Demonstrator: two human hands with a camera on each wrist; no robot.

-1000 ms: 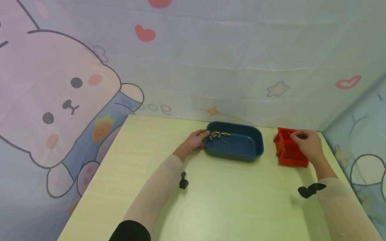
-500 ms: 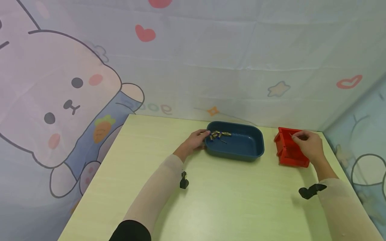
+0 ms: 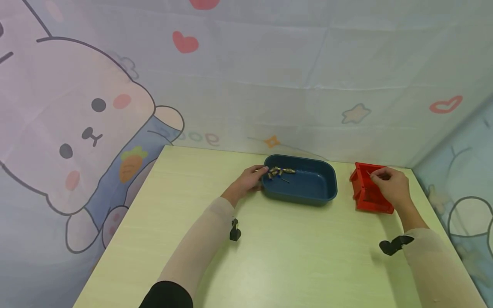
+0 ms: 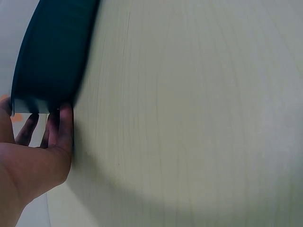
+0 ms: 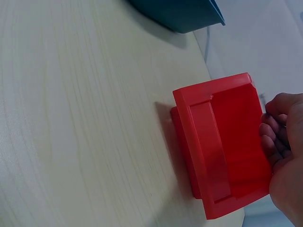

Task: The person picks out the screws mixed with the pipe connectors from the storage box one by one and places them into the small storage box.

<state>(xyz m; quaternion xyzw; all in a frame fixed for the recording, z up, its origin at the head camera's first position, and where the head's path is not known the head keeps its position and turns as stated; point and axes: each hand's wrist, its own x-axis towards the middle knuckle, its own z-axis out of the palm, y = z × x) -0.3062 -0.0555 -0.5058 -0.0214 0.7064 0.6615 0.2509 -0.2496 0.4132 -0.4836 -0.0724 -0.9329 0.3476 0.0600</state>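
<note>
At the left end of a dark blue tray, my left hand grips the wall, thumb at the rim and fingers against the outside. The left wrist view shows those fingers at the tray's end wall. Several small brass-coloured fittings and a thin screw-like piece lie in the tray's left part. Over the open red bin, my right hand pinches a small thin piece, perhaps a screw; its kind is unclear. In the right wrist view the curled fingers are beside the bin's opening.
Both containers stand near the back edge of a pale wooden table, the red bin right of the tray. A printed cloth hangs behind the table and another side of it runs along the right. Black wrist cameras sit on both sleeves.
My right hand has shifted very slightly left over the red bin, still pinching the thin piece. My left hand and the tray stay in place.
</note>
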